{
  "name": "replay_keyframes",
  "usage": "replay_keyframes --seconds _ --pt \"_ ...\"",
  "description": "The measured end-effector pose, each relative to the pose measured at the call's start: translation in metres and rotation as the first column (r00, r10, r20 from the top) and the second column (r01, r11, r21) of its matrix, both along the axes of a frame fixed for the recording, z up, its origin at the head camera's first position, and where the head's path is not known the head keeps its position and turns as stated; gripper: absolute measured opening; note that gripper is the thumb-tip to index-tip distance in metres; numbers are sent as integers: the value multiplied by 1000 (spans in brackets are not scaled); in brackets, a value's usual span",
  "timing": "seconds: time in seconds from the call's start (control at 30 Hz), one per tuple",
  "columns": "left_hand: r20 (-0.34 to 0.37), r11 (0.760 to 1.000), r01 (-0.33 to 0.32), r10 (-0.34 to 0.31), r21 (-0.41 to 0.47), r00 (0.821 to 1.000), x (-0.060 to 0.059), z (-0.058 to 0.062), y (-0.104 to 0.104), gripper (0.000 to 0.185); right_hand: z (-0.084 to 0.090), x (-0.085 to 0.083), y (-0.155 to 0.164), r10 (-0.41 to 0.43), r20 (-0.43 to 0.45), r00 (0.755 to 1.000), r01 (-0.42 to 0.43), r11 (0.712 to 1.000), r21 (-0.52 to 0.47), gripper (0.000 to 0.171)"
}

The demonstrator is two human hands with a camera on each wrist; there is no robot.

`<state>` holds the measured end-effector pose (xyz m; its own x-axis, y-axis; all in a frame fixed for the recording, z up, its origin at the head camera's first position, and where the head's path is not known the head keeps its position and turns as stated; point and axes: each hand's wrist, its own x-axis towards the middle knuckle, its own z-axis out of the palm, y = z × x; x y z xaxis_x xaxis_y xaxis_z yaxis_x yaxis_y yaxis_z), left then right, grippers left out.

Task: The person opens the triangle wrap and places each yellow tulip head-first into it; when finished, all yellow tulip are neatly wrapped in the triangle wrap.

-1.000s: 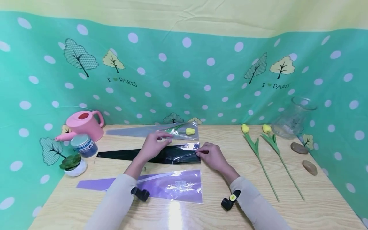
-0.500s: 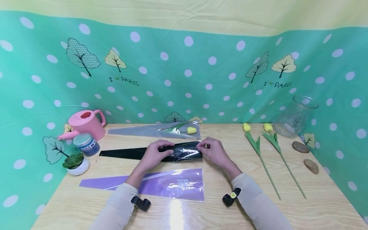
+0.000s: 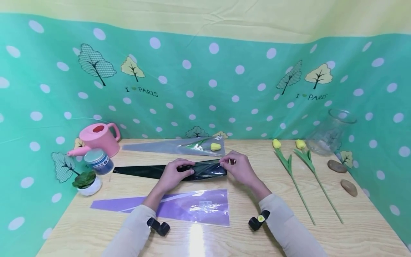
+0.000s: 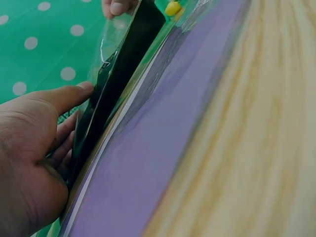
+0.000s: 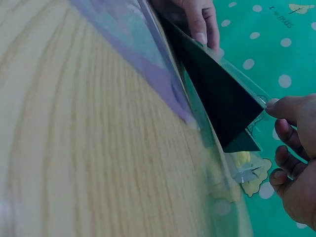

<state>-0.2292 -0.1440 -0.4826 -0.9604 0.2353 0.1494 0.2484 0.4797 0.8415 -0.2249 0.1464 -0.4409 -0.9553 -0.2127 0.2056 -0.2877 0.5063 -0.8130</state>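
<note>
A long tapered black flower sleeve [image 3: 205, 171] with a clear film front lies across the middle of the table, its wide end to the right and raised in the right wrist view. My left hand [image 3: 172, 174] holds its middle, thumb [image 4: 85, 89] on the film and fingers on the other side. At the wide end, my right hand [image 3: 238, 169] pinches the upper corner between thumb and forefinger. Behind it lies a grey sleeve [image 3: 154, 146] with a yellow tulip [image 3: 215, 146] inside. In front is a purple sleeve [image 3: 173, 208] with a clear front, lying flat.
To the left stand a pink watering can [image 3: 102, 140], a blue jar [image 3: 102, 163] and a potted succulent [image 3: 90, 187]. On the right lie two long-stemmed yellow tulips [image 3: 290, 169], a clear glass vase [image 3: 327, 134] and two brown stones [image 3: 337, 166]. A polka-dot cloth [image 3: 205, 103] hangs behind the table.
My left hand has come down from over the grey sleeve onto the black one. My right hand has shifted to its upper corner, and the wide end has risen and narrowed.
</note>
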Motion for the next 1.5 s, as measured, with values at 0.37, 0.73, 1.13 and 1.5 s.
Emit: replay_keyframes --seconds 0.37,0.73,1.13,1.5 --pt "-12 999 -49 50 9 999 2 -2 3 15 2 2 -1 -9 47 999 12 998 -69 13" --pt "-11 996 -87 87 33 996 2 -3 6 11 11 10 72 -98 152 984 121 981 -152 31" --pt "-22 995 -85 86 46 996 2 -2 4 10 -1 58 184 -260 261 930 300 945 -129 52" --pt "-6 994 -89 90 59 996 3 0 4 11 -17 86 229 -289 315 904 323 945 -59 55"
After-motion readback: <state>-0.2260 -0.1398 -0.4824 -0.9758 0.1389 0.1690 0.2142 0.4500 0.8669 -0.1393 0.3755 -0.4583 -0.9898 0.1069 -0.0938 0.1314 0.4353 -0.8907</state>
